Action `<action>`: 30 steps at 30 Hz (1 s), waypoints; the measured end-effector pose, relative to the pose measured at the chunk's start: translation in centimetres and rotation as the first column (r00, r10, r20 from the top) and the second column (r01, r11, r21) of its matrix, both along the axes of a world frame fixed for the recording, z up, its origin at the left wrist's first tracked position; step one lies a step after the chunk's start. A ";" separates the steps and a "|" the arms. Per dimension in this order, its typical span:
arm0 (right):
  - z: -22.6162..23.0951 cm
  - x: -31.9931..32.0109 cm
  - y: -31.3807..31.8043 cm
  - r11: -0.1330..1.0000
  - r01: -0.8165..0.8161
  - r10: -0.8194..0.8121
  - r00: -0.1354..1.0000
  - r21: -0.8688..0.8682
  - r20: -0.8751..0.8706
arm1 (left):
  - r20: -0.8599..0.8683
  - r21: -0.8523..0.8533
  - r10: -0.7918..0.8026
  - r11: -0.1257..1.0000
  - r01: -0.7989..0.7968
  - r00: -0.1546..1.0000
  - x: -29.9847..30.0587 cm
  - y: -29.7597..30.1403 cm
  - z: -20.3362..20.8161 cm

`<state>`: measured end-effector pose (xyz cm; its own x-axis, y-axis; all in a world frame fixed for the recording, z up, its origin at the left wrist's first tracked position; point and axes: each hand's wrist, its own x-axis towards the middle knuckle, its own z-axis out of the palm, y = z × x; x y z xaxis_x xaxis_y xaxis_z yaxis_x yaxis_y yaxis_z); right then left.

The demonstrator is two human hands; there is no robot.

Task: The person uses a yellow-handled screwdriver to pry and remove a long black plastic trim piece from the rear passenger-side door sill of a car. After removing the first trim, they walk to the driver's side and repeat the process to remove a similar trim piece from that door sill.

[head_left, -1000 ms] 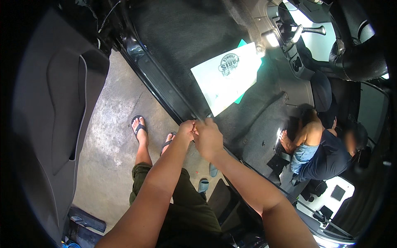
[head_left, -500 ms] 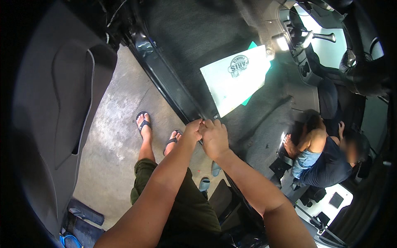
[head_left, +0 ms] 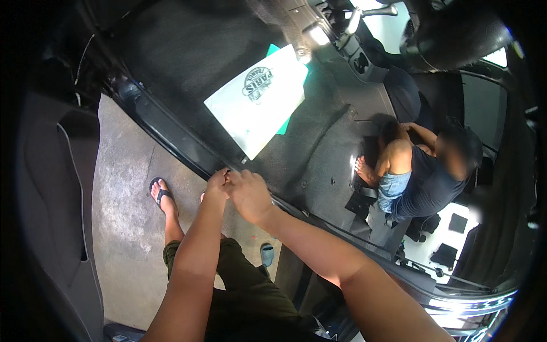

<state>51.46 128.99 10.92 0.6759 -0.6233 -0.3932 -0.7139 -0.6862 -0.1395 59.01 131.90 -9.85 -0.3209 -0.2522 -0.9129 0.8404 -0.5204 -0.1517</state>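
Lying near the right hand (head_left: 249,195), a white sheet (head_left: 265,107) hides carpet (head_left: 191,65).

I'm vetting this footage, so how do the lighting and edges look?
Head view: left hand and right hand clearly lit; head view: concrete floor bright, carpet dark, white sheet very bright; head view: door fades into the picture's black edge.

floor (head_left: 128,188) bright | white sheet (head_left: 256,108) glaring | door panel (head_left: 45,205) dim | fisheye edges bent, black

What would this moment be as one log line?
left hand: at black door sill | right hand: beside left hand | grasp: unclear | white printed sheet: on black carpet | co-worker: seated
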 end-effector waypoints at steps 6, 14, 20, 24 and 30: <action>1.2 1.4 -0.5 0.915 0.372 -0.365 0.928 0.157 -0.069 | -0.094 -0.131 0.065 0.988 -0.077 0.993 -0.2 0.3 -0.6; 1.1 0.0 -1.7 0.994 -0.102 0.107 0.985 -0.039 0.133 | -0.115 -0.081 0.109 0.990 -0.118 0.987 -1.5 0.9 -6.0; 1.8 0.8 -1.1 0.920 0.345 -0.326 0.937 0.187 -0.127 | -0.016 -0.071 0.023 0.997 -0.024 1.000 -0.5 0.3 -1.7; 1.6 0.7 -1.5 0.977 0.171 -0.154 0.979 0.129 -0.131 | -0.092 -0.037 0.126 0.991 -0.130 0.988 -0.6 0.7 -3.4; 1.5 0.2 -1.8 0.994 0.075 -0.084 0.990 0.085 0.110 | -0.007 -0.175 0.038 0.984 -0.038 0.999 -2.0 0.9 -4.5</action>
